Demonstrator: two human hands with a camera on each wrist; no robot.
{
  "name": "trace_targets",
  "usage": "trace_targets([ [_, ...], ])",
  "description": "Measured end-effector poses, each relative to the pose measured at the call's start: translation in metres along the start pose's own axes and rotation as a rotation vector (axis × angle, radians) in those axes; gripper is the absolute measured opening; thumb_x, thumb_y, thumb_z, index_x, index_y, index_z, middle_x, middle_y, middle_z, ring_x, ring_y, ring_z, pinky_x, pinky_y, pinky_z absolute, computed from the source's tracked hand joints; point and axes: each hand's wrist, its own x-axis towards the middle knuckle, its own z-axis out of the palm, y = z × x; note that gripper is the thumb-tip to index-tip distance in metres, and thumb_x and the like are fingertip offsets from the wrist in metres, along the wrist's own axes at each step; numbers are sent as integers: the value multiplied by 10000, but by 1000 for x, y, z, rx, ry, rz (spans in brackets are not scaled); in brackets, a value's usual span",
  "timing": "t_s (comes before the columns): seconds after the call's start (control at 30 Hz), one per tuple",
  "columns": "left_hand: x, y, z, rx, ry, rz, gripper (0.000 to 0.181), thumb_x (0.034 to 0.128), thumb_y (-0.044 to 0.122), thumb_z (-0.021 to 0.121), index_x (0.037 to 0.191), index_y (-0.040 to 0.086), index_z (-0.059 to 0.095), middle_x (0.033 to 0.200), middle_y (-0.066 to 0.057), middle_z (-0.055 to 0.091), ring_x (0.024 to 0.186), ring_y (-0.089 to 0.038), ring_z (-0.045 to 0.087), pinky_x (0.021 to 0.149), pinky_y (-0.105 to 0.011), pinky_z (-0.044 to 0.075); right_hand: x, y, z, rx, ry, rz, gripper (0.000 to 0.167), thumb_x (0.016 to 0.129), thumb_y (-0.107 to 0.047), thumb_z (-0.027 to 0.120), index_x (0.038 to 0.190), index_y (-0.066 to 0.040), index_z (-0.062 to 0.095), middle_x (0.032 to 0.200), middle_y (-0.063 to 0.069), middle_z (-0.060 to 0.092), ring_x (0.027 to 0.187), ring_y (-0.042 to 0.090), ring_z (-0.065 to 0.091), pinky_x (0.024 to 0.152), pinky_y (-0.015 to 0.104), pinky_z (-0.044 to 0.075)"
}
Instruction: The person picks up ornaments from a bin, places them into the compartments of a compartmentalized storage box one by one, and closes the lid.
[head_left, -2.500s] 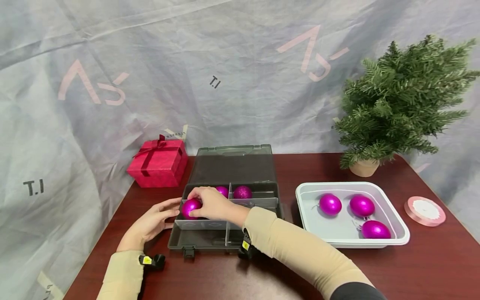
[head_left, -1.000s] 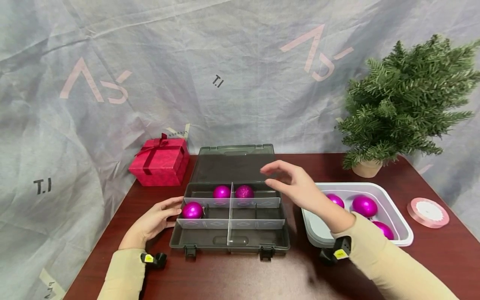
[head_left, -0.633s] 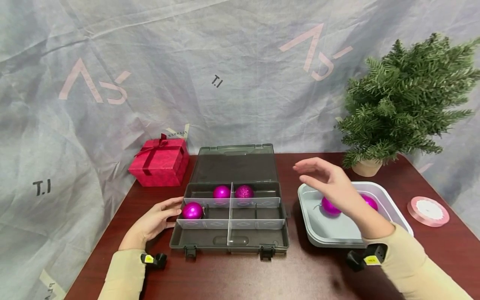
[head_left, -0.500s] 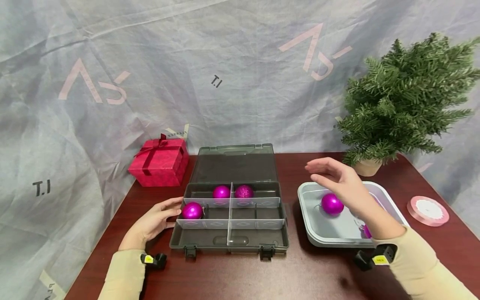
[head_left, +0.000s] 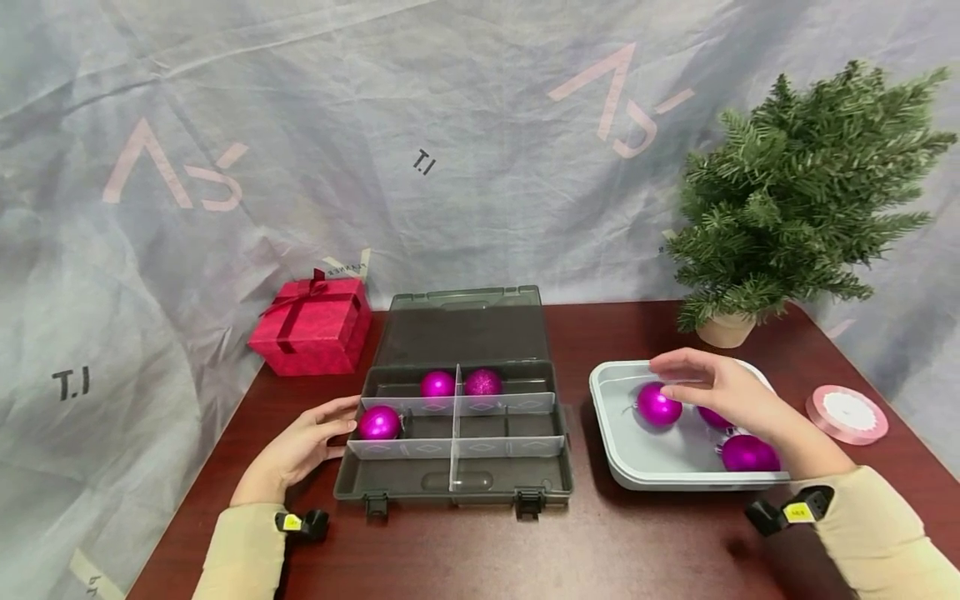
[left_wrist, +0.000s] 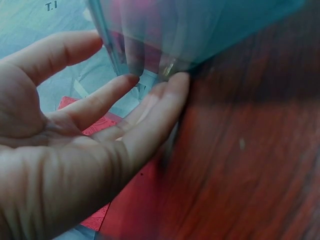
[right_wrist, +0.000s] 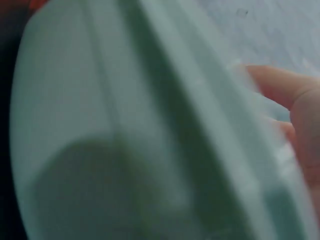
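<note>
My left hand (head_left: 306, 442) rests its loosely extended fingers against the left side of a dark translucent compartment box (head_left: 517, 475), also seen in the left wrist view. Inside the box are a shiny magenta Christmas ball (head_left: 379, 423) in the middle-left section, another shiny ball (head_left: 437, 384) at the back left and a glittery ball (head_left: 483, 382) at the back right. My right hand (head_left: 738, 398), thumb and fingers apart, hovers over a white tray (head_left: 637, 477), its thumb by the leftmost magenta ball (head_left: 658, 407). Two more balls lie there, one partly hidden. The right wrist view is blurred and mostly tray wall.
A red gift box (head_left: 311, 329) stands at the back left. A small artificial Christmas tree (head_left: 802, 200) in a pot stands behind the tray. A roll of pink ribbon (head_left: 847, 414) lies right of the tray. The box's lid (head_left: 465, 329) leans back, raised.
My right hand let go of a ball in the box's middle-left section, then moved right and down over the white tray. My left hand stays by the box.
</note>
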Motion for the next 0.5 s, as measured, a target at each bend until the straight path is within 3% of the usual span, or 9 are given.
trace_targets([
  [0.23,0,-1,0,-14,-6,2,575,1027,71,549,1549,-42,336,1331,-14,603,1147,-177,611,956,-472,493,-1,19,3,-149,-18,-100,383,883,-117,805,1240,-35,693,1153,104,733,1064,172,693,795,210,518],
  [0.5,0,0,-1,-12,-11,0,579,1026,73,553,1551,-39,335,1332,-18,605,1148,-177,611,959,-474,489,-2,23,6,-298,3,-143,442,778,-151,897,1182,-56,744,1142,84,738,1024,159,690,778,274,534],
])
